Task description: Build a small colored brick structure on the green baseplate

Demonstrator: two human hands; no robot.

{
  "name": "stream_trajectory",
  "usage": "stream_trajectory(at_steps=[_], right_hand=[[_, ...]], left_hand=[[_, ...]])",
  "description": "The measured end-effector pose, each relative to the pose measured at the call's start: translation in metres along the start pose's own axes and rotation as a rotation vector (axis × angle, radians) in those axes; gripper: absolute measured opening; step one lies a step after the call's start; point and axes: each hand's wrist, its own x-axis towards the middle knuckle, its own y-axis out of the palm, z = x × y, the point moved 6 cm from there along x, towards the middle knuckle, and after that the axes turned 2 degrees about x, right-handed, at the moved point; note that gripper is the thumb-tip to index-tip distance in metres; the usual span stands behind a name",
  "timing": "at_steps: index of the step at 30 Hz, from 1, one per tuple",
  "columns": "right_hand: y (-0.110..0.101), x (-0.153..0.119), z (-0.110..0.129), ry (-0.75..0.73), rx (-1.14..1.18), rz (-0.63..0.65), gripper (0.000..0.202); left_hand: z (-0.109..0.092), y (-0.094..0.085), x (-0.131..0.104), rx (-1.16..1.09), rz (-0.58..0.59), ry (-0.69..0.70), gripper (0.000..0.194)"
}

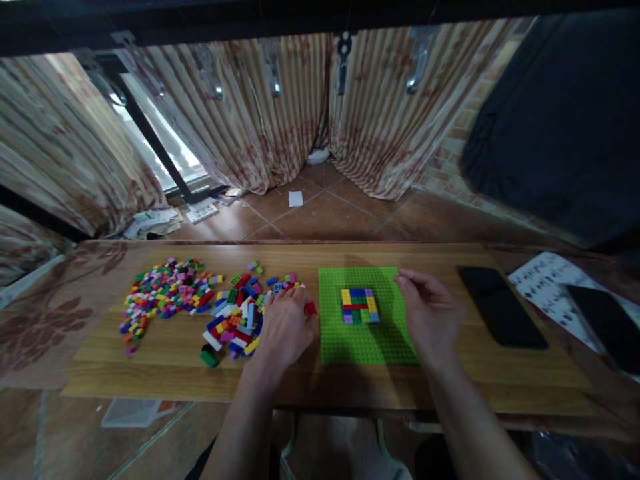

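Note:
My left hand is at the right side of the loose brick pile, palm down with curled fingers. A red brick shows against its thumb side and looks held there; the fingertips are partly hidden. At the upper right corner of a green studded baseplate, my right hand has thumb and forefinger pinched together. Whatever is between them, if anything, is too small to make out. Near the plate's middle sits a square of mixed bricks, mainly yellow, blue, purple and green, with a red one across it.
Another heap of smaller bricks spreads over the wooden table at left. A black phone lies right of the baseplate. Further right, a second dark device rests on a printed sheet. A clear plastic tray is on the floor.

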Motion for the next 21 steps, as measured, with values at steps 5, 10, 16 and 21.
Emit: stream_trajectory(at_steps=[5,10,16,21], right_hand=[[0.003,-0.002,0.002,-0.011,-0.042,0.03,0.017],[0.004,-0.001,0.0,-0.018,-0.047,0.034,0.017],[0.004,0.0,-0.003,-0.015,-0.037,0.038,0.016],[0.004,0.001,-0.003,-0.007,-0.032,0.029,0.015]], left_hand=[[-0.006,0.0,0.0,-0.167,-0.015,0.094,0.012],[-0.023,0.007,-0.003,-0.318,0.013,0.163,0.014],[-0.042,0.019,-0.006,-0.37,0.042,0.208,0.012],[-0.046,0.026,-0.005,-0.321,0.069,0.187,0.011]])
